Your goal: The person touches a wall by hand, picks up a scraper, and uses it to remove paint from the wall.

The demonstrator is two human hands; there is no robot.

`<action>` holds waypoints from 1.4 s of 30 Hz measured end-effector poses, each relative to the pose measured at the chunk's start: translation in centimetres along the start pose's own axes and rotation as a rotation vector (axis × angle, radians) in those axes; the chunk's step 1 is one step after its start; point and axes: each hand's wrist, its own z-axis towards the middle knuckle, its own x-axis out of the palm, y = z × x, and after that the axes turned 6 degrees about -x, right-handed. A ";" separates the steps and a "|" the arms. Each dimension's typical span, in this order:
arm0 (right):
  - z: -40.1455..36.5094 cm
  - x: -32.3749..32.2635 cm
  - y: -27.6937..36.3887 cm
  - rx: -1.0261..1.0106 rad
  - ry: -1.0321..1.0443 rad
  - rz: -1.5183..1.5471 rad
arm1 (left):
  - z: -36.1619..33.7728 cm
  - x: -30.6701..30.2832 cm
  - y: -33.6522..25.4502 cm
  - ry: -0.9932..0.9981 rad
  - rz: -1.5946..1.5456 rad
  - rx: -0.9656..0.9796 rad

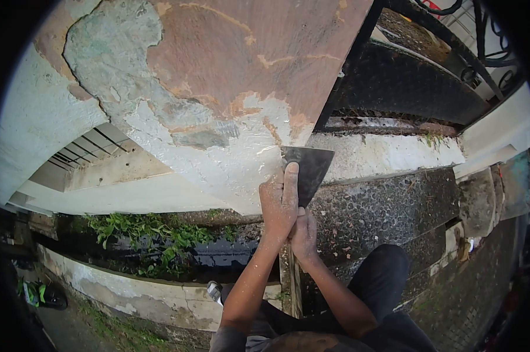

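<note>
A wide, dark metal scraper (313,173) has its top edge against the lower part of a wall (230,64), where white paint meets bare pinkish-brown plaster. My left hand (279,199) is closed round the scraper, its thumb pressed flat on the blade. Just below it, my right hand (303,236) is also closed, fingers wrapped at the handle end, which the hands hide. Dust whitens both hands. Flaking white paint (241,155) surrounds the blade's left side, and a grey exposed patch (115,53) spreads at upper left.
A dark metal gate (400,76) stands to the right, above a white ledge (388,155). Below the wall runs a drain channel (224,252) with green plants (153,234), bordered by a low concrete wall (124,293). Pebbled paving (370,211) lies at right, near my bent knee.
</note>
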 end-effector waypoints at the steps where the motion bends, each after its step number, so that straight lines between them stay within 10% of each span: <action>1: 0.0 0.2 0.9 -0.002 0.006 0.010 | 0.1 -0.3 -0.6 0.033 -0.021 -0.049; 19: 0.3 -1.1 0.4 -0.029 -0.003 -0.008 | -0.3 -0.2 0.2 0.227 0.070 -0.072; 42: 0.3 -1.8 0.4 -0.051 0.047 -0.109 | -1.1 1.1 0.6 -0.014 -0.085 -0.100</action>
